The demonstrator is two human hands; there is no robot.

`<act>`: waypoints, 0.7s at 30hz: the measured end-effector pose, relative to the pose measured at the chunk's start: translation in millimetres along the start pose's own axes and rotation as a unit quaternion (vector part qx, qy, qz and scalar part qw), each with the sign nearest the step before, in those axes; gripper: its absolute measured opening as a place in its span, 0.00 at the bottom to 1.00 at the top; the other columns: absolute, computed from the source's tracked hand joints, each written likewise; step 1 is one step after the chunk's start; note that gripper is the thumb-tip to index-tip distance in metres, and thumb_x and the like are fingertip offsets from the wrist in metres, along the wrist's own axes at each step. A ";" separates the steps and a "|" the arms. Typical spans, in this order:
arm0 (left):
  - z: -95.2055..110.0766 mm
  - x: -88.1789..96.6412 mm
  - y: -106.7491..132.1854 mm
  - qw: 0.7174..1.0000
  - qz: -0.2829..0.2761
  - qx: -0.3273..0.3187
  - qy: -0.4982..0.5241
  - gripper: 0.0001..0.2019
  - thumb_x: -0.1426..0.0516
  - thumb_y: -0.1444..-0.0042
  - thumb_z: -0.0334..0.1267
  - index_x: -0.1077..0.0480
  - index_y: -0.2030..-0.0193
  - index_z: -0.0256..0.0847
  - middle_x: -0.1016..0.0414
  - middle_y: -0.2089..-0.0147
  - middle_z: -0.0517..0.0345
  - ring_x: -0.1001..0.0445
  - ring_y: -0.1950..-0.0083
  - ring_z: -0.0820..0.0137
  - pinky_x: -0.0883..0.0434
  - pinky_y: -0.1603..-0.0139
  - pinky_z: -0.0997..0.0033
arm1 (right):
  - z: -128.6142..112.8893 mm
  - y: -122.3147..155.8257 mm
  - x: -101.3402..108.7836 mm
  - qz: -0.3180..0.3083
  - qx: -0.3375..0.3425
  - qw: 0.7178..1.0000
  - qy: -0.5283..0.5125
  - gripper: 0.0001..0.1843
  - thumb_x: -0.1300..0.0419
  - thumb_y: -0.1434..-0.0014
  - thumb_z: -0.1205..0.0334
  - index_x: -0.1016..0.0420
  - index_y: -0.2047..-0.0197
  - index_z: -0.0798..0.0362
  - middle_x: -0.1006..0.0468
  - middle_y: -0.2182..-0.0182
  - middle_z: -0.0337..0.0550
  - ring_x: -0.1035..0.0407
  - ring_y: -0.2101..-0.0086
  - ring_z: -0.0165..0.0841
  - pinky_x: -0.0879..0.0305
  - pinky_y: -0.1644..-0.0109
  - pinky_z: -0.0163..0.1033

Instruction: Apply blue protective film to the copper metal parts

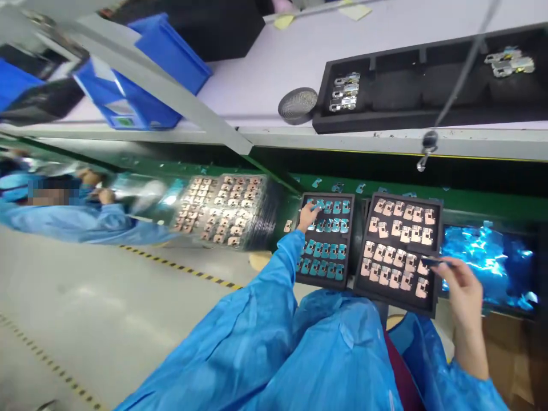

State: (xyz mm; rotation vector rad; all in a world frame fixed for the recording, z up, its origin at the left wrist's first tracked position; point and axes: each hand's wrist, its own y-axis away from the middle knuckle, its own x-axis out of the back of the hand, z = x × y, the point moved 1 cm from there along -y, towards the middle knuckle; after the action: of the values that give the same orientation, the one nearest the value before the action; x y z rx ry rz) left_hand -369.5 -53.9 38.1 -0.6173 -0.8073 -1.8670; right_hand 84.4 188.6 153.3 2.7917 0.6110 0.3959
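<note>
My left hand (307, 217) reaches over the upper left of a black tray (327, 282). Its thumb and fingers close on a small blue-filmed metal part (320, 204). Rows of similar blue-topped parts (326, 249) lie in that tray. In my right hand (462, 285) are dark, slim tweezers (434, 261), held at the right edge of a second black tray (396, 303). Their tip is over one of the copper-coloured metal parts (422, 266), and whether it touches is unclear. More copper-coloured parts (389, 254) lie in rows there.
Stacked clear trays (233, 211) of copper-coloured parts stand to the left. Crumpled blue film (479, 257) lies at the right. Above, a shelf edge (274, 137) carries a long black tray (372, 123) and blue bins (141, 108). A metal clip (423, 160) hangs down. A co-worker (81, 208) sits at far left.
</note>
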 end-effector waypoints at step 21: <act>-86.0 -18.9 -28.5 0.992 -0.090 -0.078 0.036 0.03 0.39 0.35 0.34 0.22 0.58 0.41 0.29 0.24 0.39 0.40 0.17 0.49 0.42 0.18 0.48 | 28.3 141.8 -102.5 0.000 -0.092 0.996 0.015 0.25 0.24 0.45 0.36 0.16 0.56 0.45 0.15 0.58 0.44 0.16 0.60 0.45 0.16 0.51 0.52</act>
State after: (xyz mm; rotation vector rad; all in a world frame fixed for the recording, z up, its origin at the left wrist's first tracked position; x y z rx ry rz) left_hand -393.7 -99.2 -38.8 -0.5858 -0.6939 -2.1198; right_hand 55.9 13.8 148.6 2.6154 0.5519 0.4694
